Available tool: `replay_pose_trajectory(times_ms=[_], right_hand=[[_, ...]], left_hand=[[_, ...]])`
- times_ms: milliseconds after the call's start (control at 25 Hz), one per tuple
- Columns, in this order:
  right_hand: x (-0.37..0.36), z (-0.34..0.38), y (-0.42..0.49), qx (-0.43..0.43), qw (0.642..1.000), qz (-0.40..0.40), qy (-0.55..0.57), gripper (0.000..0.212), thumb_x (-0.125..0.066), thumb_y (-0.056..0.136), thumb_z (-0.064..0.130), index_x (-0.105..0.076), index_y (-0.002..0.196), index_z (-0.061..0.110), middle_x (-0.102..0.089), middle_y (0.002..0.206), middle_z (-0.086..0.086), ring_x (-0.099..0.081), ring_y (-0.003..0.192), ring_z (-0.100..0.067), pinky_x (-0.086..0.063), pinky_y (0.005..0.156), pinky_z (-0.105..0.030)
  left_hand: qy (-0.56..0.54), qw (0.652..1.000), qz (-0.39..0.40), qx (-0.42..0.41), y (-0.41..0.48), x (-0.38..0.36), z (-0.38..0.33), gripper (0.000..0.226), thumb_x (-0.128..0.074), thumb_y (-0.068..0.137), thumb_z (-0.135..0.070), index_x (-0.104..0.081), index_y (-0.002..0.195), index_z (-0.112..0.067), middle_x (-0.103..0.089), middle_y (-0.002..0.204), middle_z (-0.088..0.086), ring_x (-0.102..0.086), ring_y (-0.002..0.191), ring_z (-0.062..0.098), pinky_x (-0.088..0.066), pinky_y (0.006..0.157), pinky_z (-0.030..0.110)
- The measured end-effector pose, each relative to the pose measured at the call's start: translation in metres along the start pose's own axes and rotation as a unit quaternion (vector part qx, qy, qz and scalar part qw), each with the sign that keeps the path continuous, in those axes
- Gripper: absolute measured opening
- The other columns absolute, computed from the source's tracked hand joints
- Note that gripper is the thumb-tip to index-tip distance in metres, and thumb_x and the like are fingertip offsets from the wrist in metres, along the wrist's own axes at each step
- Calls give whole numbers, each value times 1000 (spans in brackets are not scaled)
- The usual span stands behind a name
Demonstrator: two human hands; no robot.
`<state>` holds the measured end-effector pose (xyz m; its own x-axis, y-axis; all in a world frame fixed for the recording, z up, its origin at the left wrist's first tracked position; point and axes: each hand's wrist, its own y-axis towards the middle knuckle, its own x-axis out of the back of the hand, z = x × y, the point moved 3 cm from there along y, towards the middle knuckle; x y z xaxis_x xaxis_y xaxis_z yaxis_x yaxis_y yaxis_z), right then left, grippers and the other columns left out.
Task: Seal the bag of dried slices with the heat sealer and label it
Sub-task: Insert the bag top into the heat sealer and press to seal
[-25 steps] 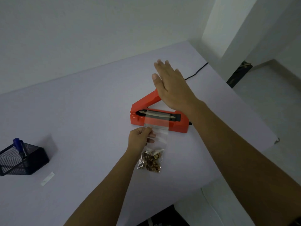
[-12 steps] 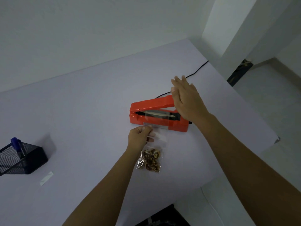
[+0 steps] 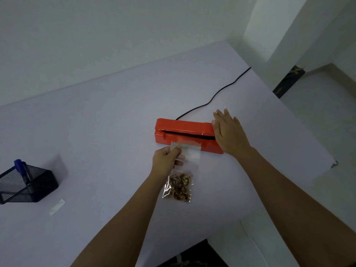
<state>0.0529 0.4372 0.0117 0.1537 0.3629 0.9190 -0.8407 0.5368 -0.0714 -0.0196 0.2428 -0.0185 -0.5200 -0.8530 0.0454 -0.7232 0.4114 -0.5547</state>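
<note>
Sealing is the step I judge to be in hand: my right hand (image 3: 230,132) lies flat, fingers spread and holding nothing, on the right end of the red heat sealer (image 3: 185,134), whose lid is down or very nearly so over a dark slot. The bag of dried slices (image 3: 180,182) lies between that hand and my body, its clear mouth fed into the slot, its filled end trailing toward me. My left hand (image 3: 166,160) pinches the bag's upper left edge closed between thumb and fingers, just short of the sealer. Whether the seam has fused I cannot tell. Labelling is all still ahead, by my reading.

The room is bare: pale walls, a corner to the far right. The bench (image 3: 96,132) is plain and pale, with a black cord (image 3: 213,97) running off beyond my right hand. Far to the left of my left hand sits a black mesh holder (image 3: 27,185) with a blue marker (image 3: 20,166), and beside it a small white strip (image 3: 57,206), perhaps the label.
</note>
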Motion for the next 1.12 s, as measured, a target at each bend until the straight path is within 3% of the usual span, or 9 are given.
replay_pose_trajectory(times_ms=[440, 720, 1120], right_hand=[[-19, -11, 1, 5, 1000, -22, -2, 53, -16, 96, 32, -33, 140, 8, -32, 151, -8, -16, 143, -21, -9, 116, -42], [-25, -13, 4, 8, 999, -41, -19, 57, -12, 92, 31, -32, 141, 8, -32, 150, -7, -16, 143, -21, -9, 116, -41], [-28, -13, 3, 4, 998, -53, -15, 57, -13, 91, 30, -32, 141, 8, -31, 151, -7, -17, 143, -21, -9, 116, -40]], left_hand=[[-3, 1000, 3, 3, 4, 2, 7, 23, -58, 90, -20, -65, 86, 1, -69, 73, 8, -60, 53, 17, -43, 38, 15], [1, 1000, 3, 11, 13, 4, 19, 22, -61, 88, -26, -66, 77, -7, -73, 75, 7, -63, 56, 17, -51, 60, 30], [4, 1000, 6, 5, 15, 4, 21, 23, -61, 88, -27, -65, 75, -9, -73, 79, 10, -62, 55, 16, -48, 54, 25]])
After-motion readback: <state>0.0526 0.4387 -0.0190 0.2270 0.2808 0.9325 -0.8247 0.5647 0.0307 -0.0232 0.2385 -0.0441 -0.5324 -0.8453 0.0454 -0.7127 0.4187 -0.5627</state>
